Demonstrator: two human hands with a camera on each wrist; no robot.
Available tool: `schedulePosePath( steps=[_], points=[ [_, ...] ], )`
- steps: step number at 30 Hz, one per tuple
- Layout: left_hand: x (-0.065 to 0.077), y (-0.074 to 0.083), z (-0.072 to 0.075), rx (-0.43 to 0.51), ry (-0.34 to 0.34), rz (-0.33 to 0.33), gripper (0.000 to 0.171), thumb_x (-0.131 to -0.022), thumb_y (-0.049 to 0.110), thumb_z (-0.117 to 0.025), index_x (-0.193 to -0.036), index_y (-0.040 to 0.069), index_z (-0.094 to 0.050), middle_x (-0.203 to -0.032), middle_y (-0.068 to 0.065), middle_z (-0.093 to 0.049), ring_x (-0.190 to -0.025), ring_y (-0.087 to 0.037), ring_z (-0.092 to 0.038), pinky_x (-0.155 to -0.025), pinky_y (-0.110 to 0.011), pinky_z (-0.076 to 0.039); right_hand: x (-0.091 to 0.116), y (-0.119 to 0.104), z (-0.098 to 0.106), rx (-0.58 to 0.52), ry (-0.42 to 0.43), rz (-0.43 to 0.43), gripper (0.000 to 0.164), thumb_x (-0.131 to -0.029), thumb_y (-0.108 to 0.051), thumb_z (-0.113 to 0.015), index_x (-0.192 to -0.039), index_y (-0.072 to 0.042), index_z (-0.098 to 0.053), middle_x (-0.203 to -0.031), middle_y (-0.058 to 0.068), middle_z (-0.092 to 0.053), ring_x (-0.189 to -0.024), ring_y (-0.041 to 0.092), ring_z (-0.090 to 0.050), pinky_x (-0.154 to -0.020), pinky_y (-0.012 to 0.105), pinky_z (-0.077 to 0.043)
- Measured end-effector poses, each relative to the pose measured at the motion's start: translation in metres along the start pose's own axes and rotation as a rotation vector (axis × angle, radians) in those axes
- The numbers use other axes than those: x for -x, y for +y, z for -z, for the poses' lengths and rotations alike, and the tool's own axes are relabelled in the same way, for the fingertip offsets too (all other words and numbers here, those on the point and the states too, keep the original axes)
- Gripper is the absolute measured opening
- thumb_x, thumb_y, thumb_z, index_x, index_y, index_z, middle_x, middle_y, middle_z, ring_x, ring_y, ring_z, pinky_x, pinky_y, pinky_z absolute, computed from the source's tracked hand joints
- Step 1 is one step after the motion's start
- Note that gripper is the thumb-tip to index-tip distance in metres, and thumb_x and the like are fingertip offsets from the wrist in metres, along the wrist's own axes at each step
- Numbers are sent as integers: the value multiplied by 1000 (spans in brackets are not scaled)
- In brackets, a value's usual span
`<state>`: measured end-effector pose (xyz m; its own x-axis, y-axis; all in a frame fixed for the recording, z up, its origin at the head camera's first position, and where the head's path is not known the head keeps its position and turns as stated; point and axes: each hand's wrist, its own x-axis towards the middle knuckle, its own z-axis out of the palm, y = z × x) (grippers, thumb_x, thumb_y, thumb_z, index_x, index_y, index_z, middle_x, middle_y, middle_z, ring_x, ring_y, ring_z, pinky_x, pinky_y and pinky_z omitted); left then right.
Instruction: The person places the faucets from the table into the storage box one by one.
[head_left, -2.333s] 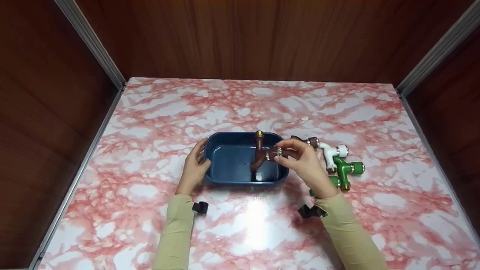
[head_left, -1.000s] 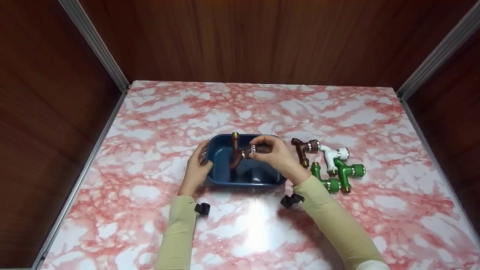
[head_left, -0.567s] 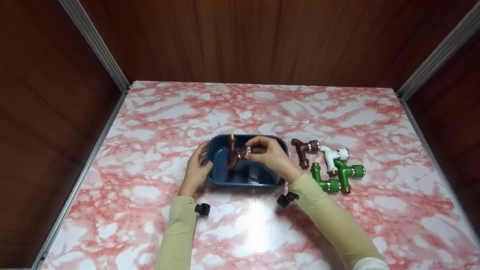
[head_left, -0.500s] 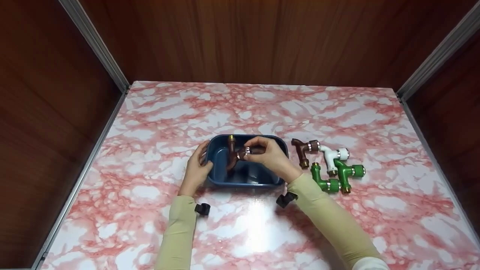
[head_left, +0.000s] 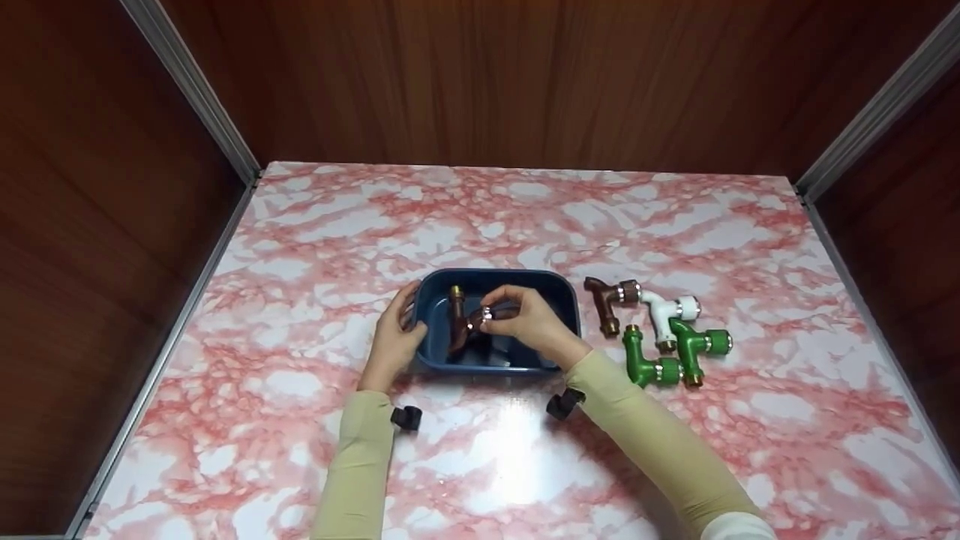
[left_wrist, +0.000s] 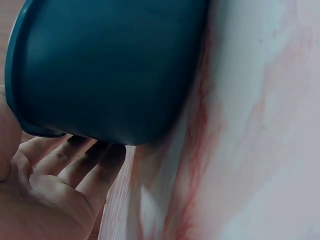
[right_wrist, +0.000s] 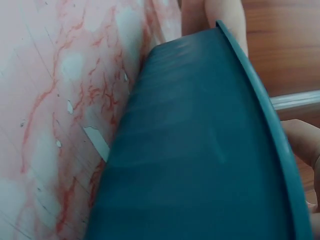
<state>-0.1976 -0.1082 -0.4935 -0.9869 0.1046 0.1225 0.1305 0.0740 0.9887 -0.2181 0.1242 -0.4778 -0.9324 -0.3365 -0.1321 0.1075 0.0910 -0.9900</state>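
One tap (head_left: 457,319), pinched by your right hand (head_left: 537,324), is inside the tub (head_left: 480,369), unreleased; your left hand (head_left: 394,337) grips the tub's end; four other taps (head_left: 661,313) lie outside, right of your right hand.

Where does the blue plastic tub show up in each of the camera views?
Head: the blue plastic tub sits just below the centre.
Left wrist: the tub fills the upper left.
Right wrist: the tub slants from near the top to the bottom edge.
Shared landmark: the red-and-white marbled tabletop, around the tub, mostly at right, and at left, in that order.
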Motion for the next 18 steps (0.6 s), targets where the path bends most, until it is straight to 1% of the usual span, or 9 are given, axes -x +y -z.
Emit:
schedulePosePath(
  steps=[7, 11, 15, 18],
  points=[
    [0, 1, 0, -1, -2, 6, 63, -83, -18, -45, -144, -5, -36, -143, -27, -39, -130, -39, -39, -97, -43, -41, 0, 3, -2, 20, -17, -20, 31, -79, 7, -72, -108, 3, -63, -105, 15, -65, -93, 24, -66, -73, 28, -54],
    [1, 3, -1, -12, -7, 16, 63, -84, -17, -45, -145, -4, -36, -144, -26, -38, -131, -39, -37, -97, -43, -41, 0, 6, -3, 29, -16, -19, 29, -78, 7, -72, -105, 1, -64, -105, 14, -64, -93, 23, -66, -73, 28, -54],
    [1, 4, -1, -16, -2, 8, 62, -84, -18, -45, -144, -5, -36, -143, -28, -38, -131, -41, -37, -98, -45, -41, -1, 8, -5, 44, -10, -21, 30, -77, 8, -73, -105, 1, -64, -104, 12, -64, -91, 22, -66, -71, 27, -54],
    [2, 4, -1, -16, 1, 4, 62, -83, -18, -45, -143, -6, -37, -142, -29, -39, -130, -41, -38, -98, -46, -41, -2, 9, -6, 46, -13, -25, 30, -77, 8, -73, -106, 2, -64, -104, 13, -64, -89, 21, -66, -71, 28, -54]
  ],
)
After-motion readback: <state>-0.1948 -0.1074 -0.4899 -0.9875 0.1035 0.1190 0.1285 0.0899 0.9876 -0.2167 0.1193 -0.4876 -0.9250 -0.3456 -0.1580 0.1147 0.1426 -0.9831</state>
